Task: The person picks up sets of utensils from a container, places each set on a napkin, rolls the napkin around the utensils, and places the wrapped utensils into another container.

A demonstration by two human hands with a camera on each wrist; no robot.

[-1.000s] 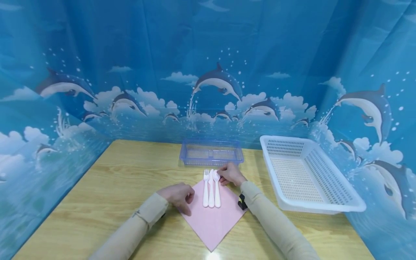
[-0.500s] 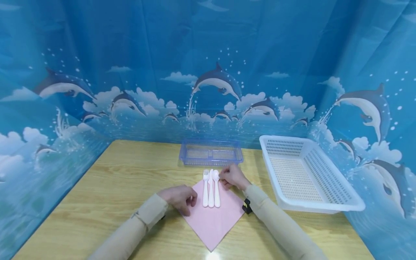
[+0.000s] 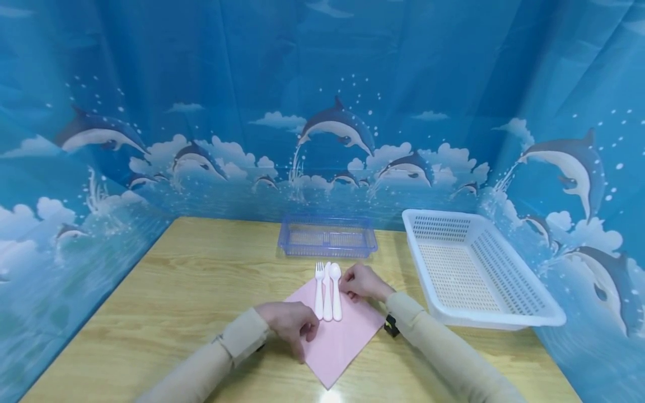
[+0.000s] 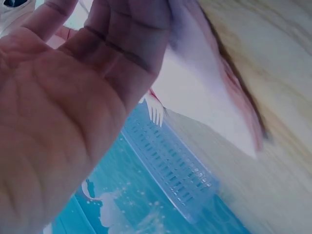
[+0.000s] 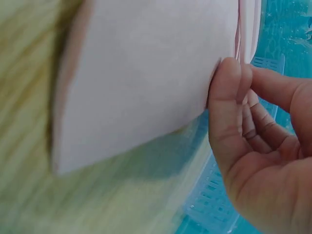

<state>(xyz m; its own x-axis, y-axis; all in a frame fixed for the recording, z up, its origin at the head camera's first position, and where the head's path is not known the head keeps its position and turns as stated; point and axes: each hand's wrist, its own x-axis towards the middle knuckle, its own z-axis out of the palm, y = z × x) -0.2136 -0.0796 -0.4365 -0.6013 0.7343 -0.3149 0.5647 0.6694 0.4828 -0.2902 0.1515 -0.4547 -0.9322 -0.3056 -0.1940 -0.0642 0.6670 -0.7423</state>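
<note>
A pink napkin (image 3: 335, 352) lies diamond-wise on the table, one corner toward me. On its upper half a white fork (image 3: 319, 291), a white knife (image 3: 328, 296) and a white spoon (image 3: 336, 291) lie side by side, handles toward me. My right hand (image 3: 364, 281) pinches the napkin's upper right edge between thumb and index finger, just right of the spoon; the right wrist view shows the thumb (image 5: 226, 92) at that edge. My left hand (image 3: 292, 323) rests at the lower left edge, its palm (image 4: 58, 117) and loosely bent fingers holding nothing; its fingertips are partly hidden in the left wrist view.
A blue see-through plastic basket (image 3: 327, 250) stands behind the cutlery at the back of the wooden table (image 3: 216, 263). To the right is a large white slotted basket (image 3: 499, 320). A blue dolphin-print curtain (image 3: 322, 67) surrounds the table's back and sides.
My left hand has slid down and right along the napkin's lower left edge. The right hand has drawn slightly right and toward me, away from the spoon. The cutlery stays nearly in place.
</note>
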